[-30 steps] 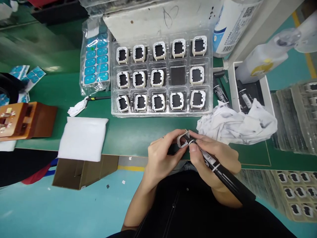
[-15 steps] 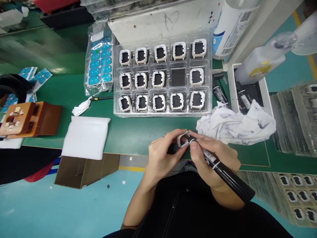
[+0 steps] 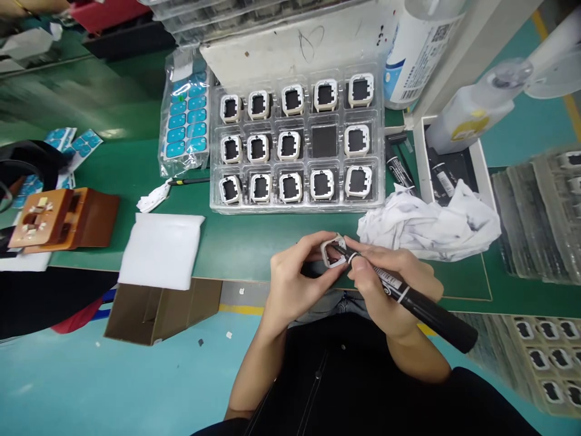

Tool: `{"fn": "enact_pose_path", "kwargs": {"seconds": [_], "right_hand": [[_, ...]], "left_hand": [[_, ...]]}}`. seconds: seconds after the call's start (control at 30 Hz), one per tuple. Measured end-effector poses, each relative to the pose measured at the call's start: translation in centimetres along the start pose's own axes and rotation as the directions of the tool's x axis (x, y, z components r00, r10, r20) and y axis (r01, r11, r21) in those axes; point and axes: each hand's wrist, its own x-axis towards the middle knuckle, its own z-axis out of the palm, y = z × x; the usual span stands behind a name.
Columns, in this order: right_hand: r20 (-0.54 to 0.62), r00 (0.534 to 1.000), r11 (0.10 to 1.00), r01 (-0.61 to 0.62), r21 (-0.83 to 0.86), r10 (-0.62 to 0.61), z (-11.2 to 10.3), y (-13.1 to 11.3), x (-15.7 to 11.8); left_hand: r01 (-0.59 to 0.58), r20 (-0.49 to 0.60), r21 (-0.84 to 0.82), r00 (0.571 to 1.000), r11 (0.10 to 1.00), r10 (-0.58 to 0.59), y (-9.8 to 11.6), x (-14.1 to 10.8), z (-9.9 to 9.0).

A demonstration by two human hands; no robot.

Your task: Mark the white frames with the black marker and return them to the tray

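Observation:
Between the thumb and fingers of my left hand point(image 3: 295, 275) is a small white square frame point(image 3: 327, 254) with rounded corners, like a watch case. My right hand point(image 3: 393, 275) grips a black marker pen point(image 3: 422, 306), its tip pointing into the frame's opening; whether it touches the inner wall I cannot tell. Both hands are over the table's front edge. Beyond them lies a clear plastic tray point(image 3: 297, 209) holding several similar white frames, and one compartment in its middle row shows only a dark pad point(image 3: 324, 142).
A crumpled white cloth point(image 3: 426, 224) lies right of my hands, near a white box point(image 3: 488, 175) with a bottle point(image 3: 472, 115) in it. On the left are a white foam sheet point(image 3: 161, 251), an orange-brown fixture point(image 3: 86, 221) and a bag of blue stickers point(image 3: 186, 115).
The marker has swung slightly, its back end now farther right and higher. The white frame is turned a little, showing more of its opening. The whole view has shifted slightly.

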Motion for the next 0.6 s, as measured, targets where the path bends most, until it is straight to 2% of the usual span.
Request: {"fn": "enact_pose_path", "kwargs": {"seconds": [0.27, 0.6], "right_hand": [[-0.043, 0.999, 0.998, 0.034, 0.061, -0.031, -0.02, 0.52, -0.25], [-0.142, 0.990, 0.992, 0.028, 0.121, -0.011, -0.14, 0.85, -0.49]], "left_hand": [[0.078, 0.013, -0.021, 0.997, 0.997, -0.078, 0.25, -0.11, -0.14], [0.088, -0.004, 0.007, 0.996, 0.996, -0.088, 0.27, -0.21, 0.05]]}}
